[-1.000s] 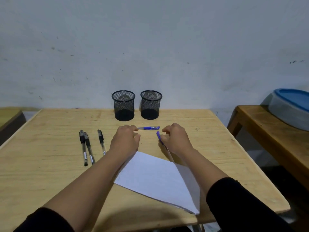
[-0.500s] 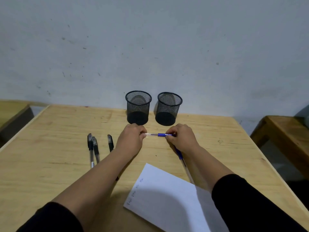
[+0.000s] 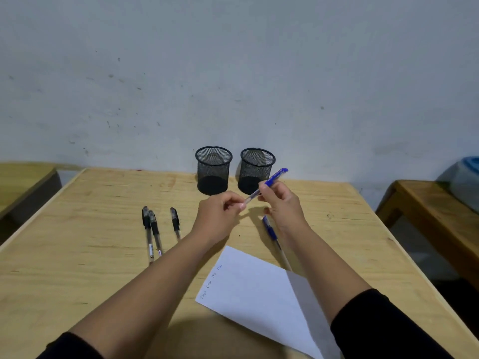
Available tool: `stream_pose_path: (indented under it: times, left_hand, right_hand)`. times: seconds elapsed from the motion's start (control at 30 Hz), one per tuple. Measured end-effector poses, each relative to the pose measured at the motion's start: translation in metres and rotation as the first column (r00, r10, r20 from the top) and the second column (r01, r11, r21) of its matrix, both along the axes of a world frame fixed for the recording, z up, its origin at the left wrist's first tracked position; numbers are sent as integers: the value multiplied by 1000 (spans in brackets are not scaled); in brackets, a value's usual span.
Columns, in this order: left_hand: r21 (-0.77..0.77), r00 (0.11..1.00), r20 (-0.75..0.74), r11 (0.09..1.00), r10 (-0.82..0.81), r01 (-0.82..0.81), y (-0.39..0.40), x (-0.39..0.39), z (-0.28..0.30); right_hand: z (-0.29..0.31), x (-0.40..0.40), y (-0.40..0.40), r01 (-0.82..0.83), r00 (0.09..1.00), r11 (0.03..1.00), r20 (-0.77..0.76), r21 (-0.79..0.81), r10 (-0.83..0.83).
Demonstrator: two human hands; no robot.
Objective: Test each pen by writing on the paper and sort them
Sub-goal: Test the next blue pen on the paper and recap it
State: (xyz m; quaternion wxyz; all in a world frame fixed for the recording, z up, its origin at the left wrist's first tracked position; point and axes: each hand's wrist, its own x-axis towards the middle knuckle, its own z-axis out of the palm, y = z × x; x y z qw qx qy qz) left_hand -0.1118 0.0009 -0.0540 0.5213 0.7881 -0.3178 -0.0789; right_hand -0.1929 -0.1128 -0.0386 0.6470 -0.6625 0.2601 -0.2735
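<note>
While both hands (image 3: 220,212) (image 3: 282,206) pinch blue pen (image 3: 269,183), right wrist hides second blue pen (image 3: 270,233) partly.

Off to the right, a wooden bench (image 3: 425,203) bearing a grey tub with a blue lid (image 3: 464,177), and behind everything a scuffed pale wall (image 3: 233,73).

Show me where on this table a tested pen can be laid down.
Bare wood: the table's left side, beyond the three black pens; and the right side, between the blue pen lying by the paper and the table's right edge. Crowded: the middle, around both hands and the two mesh cups.
</note>
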Motion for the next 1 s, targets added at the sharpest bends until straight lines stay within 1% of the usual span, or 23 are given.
stream_pose_path:
  times: [0.07,0.13,0.23,0.3,0.4,0.47,0.53,0.6,0.63,0.67,0.83,1.0]
  left_hand:
    - [-75,998,-53,997,14,-18,4,-8,10]
    - [-144,995,-91,988,37,-50,8,-10,22]
    - [-181,999,-39,983,2,-9,14,-14,39]
    - [-205,999,-25,978,-35,29,18,-17,44]
    - [-231,995,-80,972,-56,36,27,-21,41]
    - [-264,985,-168,965,-37,-9,35,-22,36]
    - [-302,967,-253,951,-21,-59,43,-23,31]
    - [-323,953,-303,943,-28,-75,48,-27,28]
    - [-318,951,-306,945,-34,-69,50,-30,27]
    - [-314,952,-301,948,-47,-52,51,-33,26]
    - [-323,956,-239,942,-170,87,54,-45,23]
    - [-280,973,-158,952,-171,121,60,-33,32]
  right_hand:
    - [9,-8,6,-12,1000,995,3,-103,12]
    - [18,-16,10,-84,996,971,-29,-224,79]
    - [26,-31,17,-224,973,883,-150,-412,177]
    - [29,-39,21,-283,955,846,-214,-451,206]
    - [36,-52,23,-310,942,853,-259,-421,215]
    - [41,-62,22,-294,944,897,-248,-330,218]
    - [44,-72,20,-275,954,951,-159,-143,252]
    - [43,-79,23,-280,960,958,-9,64,281]
    - [41,-80,27,-283,959,950,52,131,278]
    - [39,-79,32,-278,960,947,86,157,268]
    - [27,-71,53,-218,968,974,139,66,208]
    - [20,-69,62,-157,967,985,192,-77,170]
